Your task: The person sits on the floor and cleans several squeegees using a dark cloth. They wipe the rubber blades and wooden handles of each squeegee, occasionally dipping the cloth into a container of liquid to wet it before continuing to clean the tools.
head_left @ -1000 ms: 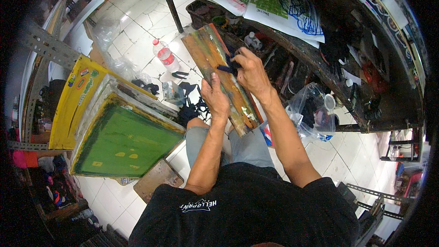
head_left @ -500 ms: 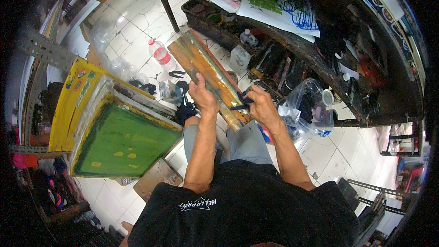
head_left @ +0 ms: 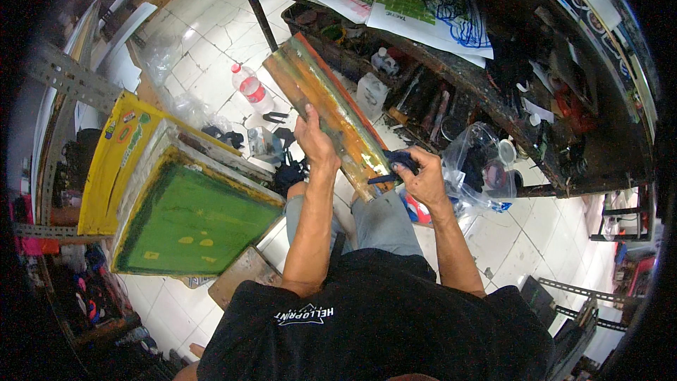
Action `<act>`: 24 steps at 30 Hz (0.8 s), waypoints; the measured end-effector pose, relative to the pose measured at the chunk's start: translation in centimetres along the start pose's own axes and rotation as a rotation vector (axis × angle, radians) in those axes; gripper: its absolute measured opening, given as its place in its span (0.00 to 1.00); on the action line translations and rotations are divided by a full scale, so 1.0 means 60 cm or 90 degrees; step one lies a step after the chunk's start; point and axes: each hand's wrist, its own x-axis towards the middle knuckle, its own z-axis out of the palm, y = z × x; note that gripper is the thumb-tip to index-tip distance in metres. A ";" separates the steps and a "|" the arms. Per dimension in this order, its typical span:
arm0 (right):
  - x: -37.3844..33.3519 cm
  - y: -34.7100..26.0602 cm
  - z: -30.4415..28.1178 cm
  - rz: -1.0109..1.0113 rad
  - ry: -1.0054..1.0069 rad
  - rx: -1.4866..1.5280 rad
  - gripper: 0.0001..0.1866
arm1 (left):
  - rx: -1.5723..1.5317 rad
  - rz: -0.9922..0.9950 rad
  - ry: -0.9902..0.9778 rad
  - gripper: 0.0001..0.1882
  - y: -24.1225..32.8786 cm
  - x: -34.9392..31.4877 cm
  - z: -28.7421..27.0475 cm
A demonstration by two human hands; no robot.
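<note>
A long, paint-stained wooden squeegee [head_left: 337,121] with a reddish-orange strip along its far right edge slants across my lap. Its near end rests by my right thigh. My left hand [head_left: 314,142] grips the squeegee's left side at about the middle, thumb on top and the other fingers mostly hidden beneath. In my right hand [head_left: 426,178] a dark cloth [head_left: 400,162] is bunched, pressed against the squeegee's right edge close to the near end. A fold of the cloth lies over the streaked wood there.
To my left lean a green printing screen [head_left: 201,222] and a yellow frame [head_left: 113,162]. A bottle with a red label [head_left: 250,88] stands on the tiles ahead. At right is a clear plastic bag [head_left: 479,169], below a dark shelf [head_left: 451,63] bearing printed sheets.
My right hand and the cloth have moved a little right and toward me along the squeegee's edge. The squeegee's far end has shifted slightly up and right.
</note>
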 end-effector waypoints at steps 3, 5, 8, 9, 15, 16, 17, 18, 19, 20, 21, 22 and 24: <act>0.015 -0.010 0.007 0.020 -0.003 -0.031 0.06 | 0.005 -0.009 -0.010 0.17 0.010 -0.005 0.011; 0.031 -0.024 0.009 0.034 0.001 -0.029 0.06 | 0.018 -0.005 -0.014 0.17 0.018 -0.007 0.018; 0.059 0.000 0.038 -0.007 0.033 -0.018 0.06 | 0.045 0.012 -0.018 0.16 0.020 -0.005 0.020; 0.071 0.000 0.044 0.016 0.038 -0.026 0.08 | 0.045 0.014 -0.018 0.16 0.014 -0.001 0.017; 0.121 -0.028 0.069 0.043 0.036 -0.061 0.10 | 0.021 0.000 0.001 0.17 0.017 0.008 0.013; 0.127 -0.034 0.074 0.039 0.039 -0.064 0.10 | 0.020 0.006 0.004 0.17 0.018 0.009 0.012; 0.135 -0.038 0.078 0.039 0.040 -0.074 0.10 | 0.024 0.004 0.000 0.18 0.014 0.011 0.008; 0.143 -0.044 0.084 0.039 0.051 -0.064 0.10 | 0.027 0.002 -0.003 0.18 0.007 0.014 0.003; 0.151 -0.049 0.089 0.040 0.062 -0.053 0.11 | 0.030 0.000 -0.007 0.18 0.001 0.016 -0.002; 0.160 -0.051 0.093 0.041 0.074 -0.044 0.11 | 0.047 0.001 -0.011 0.18 -0.002 0.015 -0.002; 0.172 -0.048 0.097 0.047 0.076 -0.059 0.11 | 0.063 0.003 -0.015 0.18 -0.005 0.013 -0.002; 0.182 -0.048 0.101 0.051 0.074 -0.067 0.11 | 0.080 0.004 -0.019 0.18 -0.007 0.011 -0.004; 0.200 -0.050 0.109 0.057 0.069 -0.082 0.11 | 0.112 -0.008 -0.015 0.17 -0.004 0.010 -0.007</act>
